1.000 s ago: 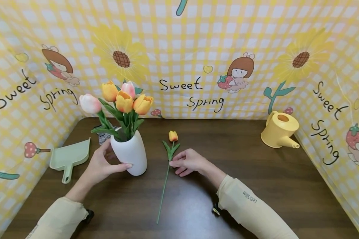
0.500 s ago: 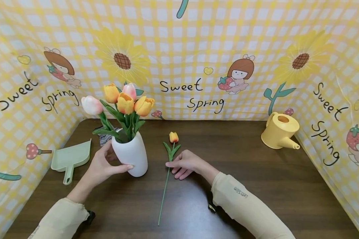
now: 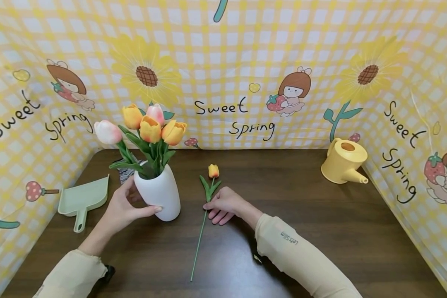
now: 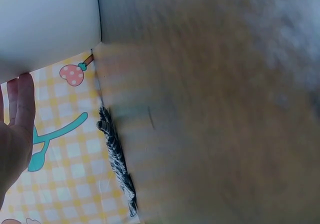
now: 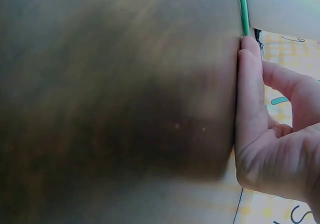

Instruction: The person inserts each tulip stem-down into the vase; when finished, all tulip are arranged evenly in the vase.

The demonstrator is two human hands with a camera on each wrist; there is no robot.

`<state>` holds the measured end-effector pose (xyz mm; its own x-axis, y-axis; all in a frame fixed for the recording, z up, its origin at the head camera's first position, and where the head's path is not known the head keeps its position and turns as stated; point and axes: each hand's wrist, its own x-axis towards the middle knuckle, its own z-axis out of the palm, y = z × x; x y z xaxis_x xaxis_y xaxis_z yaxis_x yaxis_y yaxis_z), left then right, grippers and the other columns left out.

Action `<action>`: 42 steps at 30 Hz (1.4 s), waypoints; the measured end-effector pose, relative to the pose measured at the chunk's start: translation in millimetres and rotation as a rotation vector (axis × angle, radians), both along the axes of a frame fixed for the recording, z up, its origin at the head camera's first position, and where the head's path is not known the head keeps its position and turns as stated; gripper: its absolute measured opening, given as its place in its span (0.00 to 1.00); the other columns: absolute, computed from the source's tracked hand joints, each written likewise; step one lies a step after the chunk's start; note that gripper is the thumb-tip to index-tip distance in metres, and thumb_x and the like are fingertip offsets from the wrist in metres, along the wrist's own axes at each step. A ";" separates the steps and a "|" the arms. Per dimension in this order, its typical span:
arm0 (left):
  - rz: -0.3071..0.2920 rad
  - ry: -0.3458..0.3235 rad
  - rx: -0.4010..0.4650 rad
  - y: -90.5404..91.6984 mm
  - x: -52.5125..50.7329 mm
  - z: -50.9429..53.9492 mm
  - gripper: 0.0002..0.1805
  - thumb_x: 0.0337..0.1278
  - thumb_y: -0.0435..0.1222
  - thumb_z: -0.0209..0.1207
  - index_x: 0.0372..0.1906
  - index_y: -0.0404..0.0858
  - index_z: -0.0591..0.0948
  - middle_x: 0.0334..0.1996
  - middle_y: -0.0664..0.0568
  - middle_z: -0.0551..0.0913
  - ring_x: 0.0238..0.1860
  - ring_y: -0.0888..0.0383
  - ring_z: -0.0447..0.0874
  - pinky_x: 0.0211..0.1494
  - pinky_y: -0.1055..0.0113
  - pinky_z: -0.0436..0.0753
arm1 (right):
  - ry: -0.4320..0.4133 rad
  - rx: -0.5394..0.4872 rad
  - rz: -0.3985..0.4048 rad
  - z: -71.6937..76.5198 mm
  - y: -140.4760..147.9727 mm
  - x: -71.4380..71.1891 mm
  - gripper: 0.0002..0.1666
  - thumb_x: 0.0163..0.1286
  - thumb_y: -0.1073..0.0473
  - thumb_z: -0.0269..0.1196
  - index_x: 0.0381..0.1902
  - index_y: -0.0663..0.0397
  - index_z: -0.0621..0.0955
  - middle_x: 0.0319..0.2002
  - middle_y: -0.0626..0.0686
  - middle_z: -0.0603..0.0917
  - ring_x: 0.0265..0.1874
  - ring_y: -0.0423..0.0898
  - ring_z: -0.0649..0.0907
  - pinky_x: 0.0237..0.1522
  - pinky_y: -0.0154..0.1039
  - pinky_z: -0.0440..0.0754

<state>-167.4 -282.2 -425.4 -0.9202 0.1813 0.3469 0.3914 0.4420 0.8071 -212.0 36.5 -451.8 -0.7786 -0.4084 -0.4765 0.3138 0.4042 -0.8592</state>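
Observation:
My left hand (image 3: pixel 124 209) grips the lower part of a white vase (image 3: pixel 159 196), thumb across its front and fingers behind it. Several orange and pink-white artificial tulips (image 3: pixel 150 129) with green leaves stand in the vase. A single orange-yellow tulip (image 3: pixel 213 170) lies on the table to the right of the vase, its long stem (image 3: pixel 198 248) running toward me. My right hand (image 3: pixel 226 204) pinches that stem just below the leaves; the right wrist view shows the fingertips (image 5: pixel 250 45) at the green stem. The left wrist view shows fingers (image 4: pixel 24 104) against the vase's side.
A pale green dustpan (image 3: pixel 83 200) lies at the left. Behind the vase is a striped grey cloth (image 3: pixel 126 174), partly hidden. A yellow watering can (image 3: pixel 344 161) stands at the far right. Yellow checked fabric (image 3: pixel 223 54) walls the dark wooden table (image 3: pixel 283 248) on three sides.
My right hand has moved slightly left, so its thumb now crosses the tulip's stem. The left hand keeps its hold on the vase. The head view has shifted a little.

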 end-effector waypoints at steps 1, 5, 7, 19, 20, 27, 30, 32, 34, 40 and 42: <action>0.001 0.001 -0.001 -0.5 0.1 0.3 0.48 0.35 0.28 0.82 0.67 0.46 0.72 0.52 0.52 0.83 0.49 0.60 0.84 0.48 0.75 0.83 | -0.003 0.000 -0.002 -0.2 -1.1 -0.1 0.10 0.66 0.58 0.70 0.35 0.60 0.86 0.27 0.59 0.89 0.21 0.49 0.88 0.23 0.44 0.88; 0.001 0.006 -0.001 -2.3 0.7 1.5 0.48 0.34 0.28 0.82 0.67 0.45 0.72 0.52 0.52 0.82 0.49 0.60 0.84 0.48 0.75 0.84 | -0.012 0.000 -0.008 -0.9 -4.1 -0.7 0.09 0.65 0.59 0.69 0.33 0.62 0.86 0.27 0.59 0.89 0.21 0.49 0.88 0.23 0.44 0.88; -0.001 0.008 0.001 -3.1 0.8 2.5 0.48 0.34 0.27 0.82 0.67 0.44 0.72 0.52 0.51 0.83 0.49 0.60 0.84 0.48 0.74 0.84 | -0.017 -0.003 -0.007 -1.0 -5.0 -1.7 0.09 0.65 0.59 0.68 0.33 0.62 0.86 0.27 0.60 0.89 0.21 0.49 0.88 0.23 0.44 0.88; -0.017 0.000 0.025 -2.8 -0.7 0.3 0.47 0.34 0.27 0.82 0.66 0.45 0.72 0.52 0.50 0.83 0.49 0.58 0.84 0.48 0.73 0.84 | -0.021 -0.005 0.015 -4.6 -3.0 -5.1 0.10 0.65 0.59 0.68 0.33 0.62 0.85 0.28 0.60 0.89 0.22 0.49 0.89 0.24 0.44 0.88; -0.023 -0.005 0.030 -1.7 -1.1 -0.8 0.47 0.35 0.27 0.82 0.66 0.45 0.72 0.52 0.50 0.83 0.49 0.58 0.84 0.48 0.72 0.84 | -0.018 -0.003 0.010 -5.2 -1.6 -4.4 0.10 0.65 0.59 0.67 0.33 0.62 0.85 0.28 0.60 0.89 0.22 0.49 0.89 0.24 0.44 0.88; -0.046 -0.020 0.043 1.9 -4.1 -2.8 0.48 0.35 0.28 0.82 0.67 0.46 0.71 0.53 0.50 0.82 0.50 0.57 0.85 0.49 0.70 0.85 | 0.026 0.003 -0.037 -6.9 1.2 3.7 0.09 0.66 0.60 0.65 0.32 0.63 0.84 0.25 0.58 0.88 0.19 0.48 0.87 0.22 0.43 0.87; -0.037 -0.012 0.038 -0.1 -5.3 -0.7 0.49 0.34 0.28 0.82 0.68 0.48 0.71 0.54 0.51 0.82 0.51 0.57 0.84 0.48 0.70 0.85 | 0.039 -0.020 -0.039 -4.9 0.2 4.3 0.08 0.66 0.61 0.64 0.33 0.63 0.83 0.25 0.58 0.88 0.17 0.47 0.87 0.22 0.43 0.87; -0.032 -0.008 0.031 -1.3 -5.3 0.3 0.49 0.35 0.28 0.82 0.68 0.48 0.71 0.54 0.51 0.82 0.51 0.57 0.84 0.49 0.70 0.85 | 0.046 -0.038 -0.041 -2.5 0.9 4.4 0.08 0.66 0.61 0.63 0.34 0.64 0.83 0.25 0.59 0.87 0.17 0.47 0.86 0.22 0.43 0.87; -0.027 -0.005 0.027 -2.5 -4.7 0.5 0.49 0.35 0.28 0.82 0.68 0.47 0.71 0.54 0.51 0.82 0.51 0.58 0.84 0.49 0.71 0.85 | 0.044 -0.055 -0.034 -0.1 3.0 4.6 0.09 0.66 0.62 0.62 0.35 0.65 0.83 0.27 0.59 0.87 0.18 0.47 0.86 0.23 0.44 0.88; -0.040 -0.009 0.039 -3.4 -2.2 -0.8 0.48 0.35 0.28 0.82 0.67 0.45 0.71 0.53 0.50 0.82 0.50 0.57 0.84 0.49 0.70 0.85 | -0.012 -0.117 0.004 -0.2 12.6 6.3 0.09 0.67 0.65 0.60 0.39 0.68 0.83 0.31 0.60 0.88 0.23 0.50 0.88 0.26 0.44 0.88; -0.041 -0.009 0.039 -3.8 -1.8 -0.4 0.49 0.35 0.28 0.82 0.67 0.45 0.71 0.54 0.50 0.82 0.51 0.57 0.84 0.49 0.70 0.85 | -0.027 -0.137 0.014 -0.8 14.9 6.8 0.10 0.68 0.66 0.59 0.41 0.68 0.83 0.32 0.60 0.87 0.25 0.51 0.89 0.27 0.44 0.89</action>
